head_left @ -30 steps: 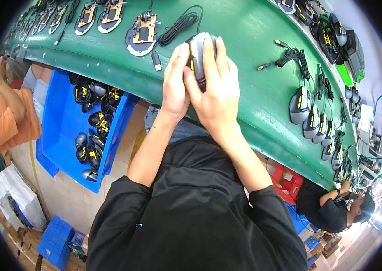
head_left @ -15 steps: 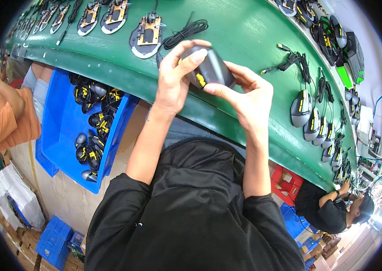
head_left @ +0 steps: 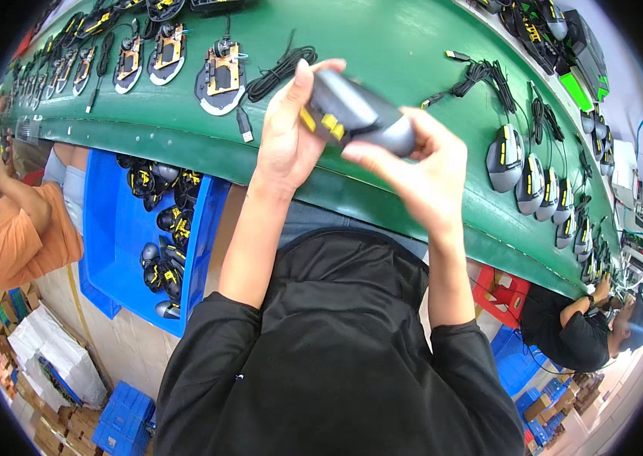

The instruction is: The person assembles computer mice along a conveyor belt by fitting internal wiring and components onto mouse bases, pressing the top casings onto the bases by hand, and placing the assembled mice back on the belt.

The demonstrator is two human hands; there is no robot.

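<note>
In the head view both hands grip one dark grey computer mouse point(head_left: 356, 115) with yellow side buttons, lifted above the near edge of the green desk point(head_left: 382, 45). The left hand point(head_left: 289, 133) clasps its left end, thumb raised; the right hand point(head_left: 424, 163) pinches its right end. Far left on the desk lies an open mouse base point(head_left: 221, 76) beside a coiled cable point(head_left: 280, 70). Finished mice point(head_left: 523, 171) line the right. A blue bin point(head_left: 112, 243) of mice stands below, left.
</note>
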